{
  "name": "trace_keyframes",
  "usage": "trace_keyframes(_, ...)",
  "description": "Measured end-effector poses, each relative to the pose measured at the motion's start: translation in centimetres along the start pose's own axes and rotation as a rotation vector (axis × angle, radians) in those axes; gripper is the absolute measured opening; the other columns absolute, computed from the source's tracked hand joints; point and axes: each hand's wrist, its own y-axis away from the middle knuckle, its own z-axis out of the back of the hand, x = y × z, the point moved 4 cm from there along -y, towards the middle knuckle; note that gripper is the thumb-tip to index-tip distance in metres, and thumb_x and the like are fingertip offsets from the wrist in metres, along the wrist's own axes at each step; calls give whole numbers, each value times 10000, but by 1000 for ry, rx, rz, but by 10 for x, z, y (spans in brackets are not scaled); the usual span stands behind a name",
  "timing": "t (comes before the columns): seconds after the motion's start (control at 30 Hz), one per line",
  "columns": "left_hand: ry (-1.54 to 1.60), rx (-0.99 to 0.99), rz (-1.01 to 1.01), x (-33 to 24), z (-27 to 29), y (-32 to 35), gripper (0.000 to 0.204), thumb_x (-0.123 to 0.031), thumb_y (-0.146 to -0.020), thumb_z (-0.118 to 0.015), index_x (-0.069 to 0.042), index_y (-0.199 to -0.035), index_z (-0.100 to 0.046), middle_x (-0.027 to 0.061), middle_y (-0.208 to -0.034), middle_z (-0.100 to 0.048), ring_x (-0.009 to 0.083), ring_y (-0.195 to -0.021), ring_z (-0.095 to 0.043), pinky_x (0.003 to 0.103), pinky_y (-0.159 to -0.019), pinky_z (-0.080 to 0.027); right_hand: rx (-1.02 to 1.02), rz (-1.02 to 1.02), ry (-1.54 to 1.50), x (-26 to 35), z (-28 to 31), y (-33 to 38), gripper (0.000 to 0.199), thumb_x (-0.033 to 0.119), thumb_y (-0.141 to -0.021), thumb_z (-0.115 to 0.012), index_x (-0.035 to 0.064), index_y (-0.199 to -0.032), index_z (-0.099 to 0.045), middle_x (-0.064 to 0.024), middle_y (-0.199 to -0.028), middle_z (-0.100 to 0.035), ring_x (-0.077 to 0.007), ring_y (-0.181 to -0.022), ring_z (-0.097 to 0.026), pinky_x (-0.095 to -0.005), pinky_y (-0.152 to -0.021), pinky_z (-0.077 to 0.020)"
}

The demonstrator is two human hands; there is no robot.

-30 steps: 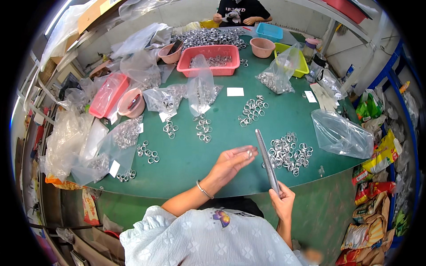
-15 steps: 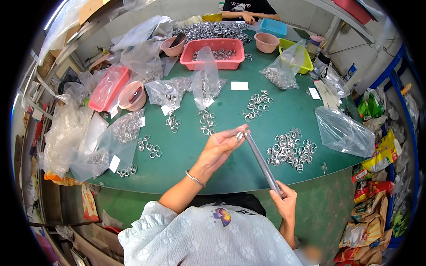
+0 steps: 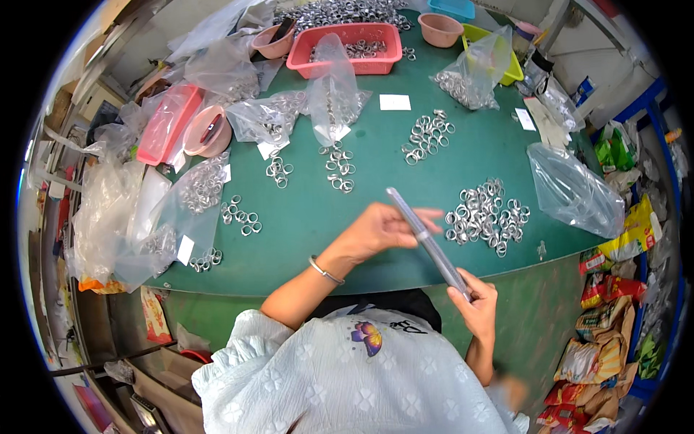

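Observation:
A tapered grey ring mandrel (image 3: 439, 259) slants up and to the left over the table's near edge. My right hand (image 3: 474, 298) grips its thick lower end, thumb along the side. Partway up the stick sits a silver ring (image 3: 423, 236), encircling it. My left hand (image 3: 379, 231) is beside the mandrel, its fingers spread and slightly blurred; some reach behind the stick. I see nothing held in it. Right of the mandrel lies a large loose pile of silver rings (image 3: 486, 217). A smaller ring group (image 3: 428, 137) lies farther back.
On the green table (image 3: 289, 239), clear bags of rings (image 3: 271, 119) and small ring groups line the left side. A pink basket (image 3: 344, 69) stands at the back. An empty-looking plastic bag (image 3: 575, 192) lies at the right edge, near packets (image 3: 629, 239) on a blue rack.
The ring, pinched in my left fingers at the mandrel's tip before, is now around the stick. My left fingers have spread and moved down along it. The view has tilted, shifting the table upward.

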Motion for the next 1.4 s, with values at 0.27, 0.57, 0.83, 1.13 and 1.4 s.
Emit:
trace_keyframes(0.27,-6,-6,43,-2,-35,-1,304,-28,-675,-714,52,-954,-623,176,-1156,-539,261,-1011,-571,346,-872,-470,22,166,147,34,-3,-9,341,9,-706,-690,-37,-1033,-604,-76,-645,-574,-73,-533,-476,-221,-504,-405)
trace_keyframes(0.57,-145,-23,-16,6,-43,-1,361,-150,-636,-783,19,-928,-654,48,-842,-529,142,-780,-525,263,-698,-438,-42,269,241,36,5,0,371,28,-665,-729,-21,-1015,-615,-126,-649,-604,-153,-495,-552,-254,-477,-424)
trace_keyframes(0.83,-84,-74,-28,9,-49,-2,374,-198,-616,-801,11,-890,-656,42,-834,-528,144,-773,-529,260,-695,-437,-58,294,265,41,7,0,369,48,-660,-733,-8,-1006,-618,-125,-593,-564,-193,-451,-534,-274,-446,-406)
trace_keyframes(1.13,-50,-108,31,16,-45,-10,385,-199,-605,-809,15,-885,-655,31,-823,-520,135,-781,-521,256,-686,-422,-65,228,236,34,9,-5,352,46,-678,-722,-7,-1009,-615,-122,-587,-549,-181,-446,-507,-270,-448,-399)
trace_keyframes(1.4,-47,-73,75,26,-31,-12,433,-79,-620,-783,25,-1007,-619,31,-847,-542,114,-791,-512,229,-699,-411,9,52,94,25,6,-11,321,31,-727,-686,-10,-1034,-604,-92,-611,-539,-72,-515,-462,-232,-492,-407)
